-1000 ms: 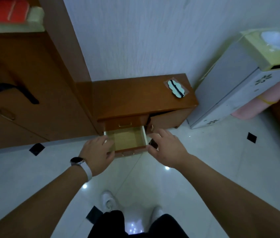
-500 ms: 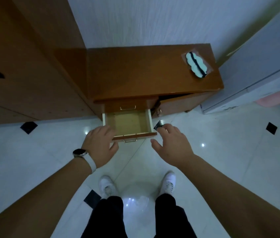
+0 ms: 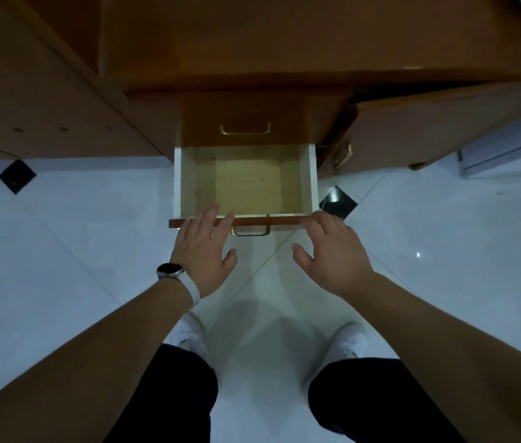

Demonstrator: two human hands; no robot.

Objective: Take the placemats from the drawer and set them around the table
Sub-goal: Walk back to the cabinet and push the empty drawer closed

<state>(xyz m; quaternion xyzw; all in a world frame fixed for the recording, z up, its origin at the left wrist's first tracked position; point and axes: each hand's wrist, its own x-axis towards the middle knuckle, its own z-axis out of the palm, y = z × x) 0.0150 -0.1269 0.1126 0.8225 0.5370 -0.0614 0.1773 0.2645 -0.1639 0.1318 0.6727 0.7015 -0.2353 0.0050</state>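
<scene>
Left hand [image 3: 203,251] and right hand [image 3: 332,254] rest spread, straight fingers [image 3: 211,215] on the open drawer [image 3: 252,183] front edge

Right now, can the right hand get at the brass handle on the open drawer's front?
Probably yes. The right hand is open at the drawer front, and the handle lies bare just left of it.

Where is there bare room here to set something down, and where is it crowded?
Bare: the drawer bottom between its white walls; the cabinet top; floor tiles left of the drawer. Crowded: the drawer front, where left hand and right hand flank the handle.
</scene>
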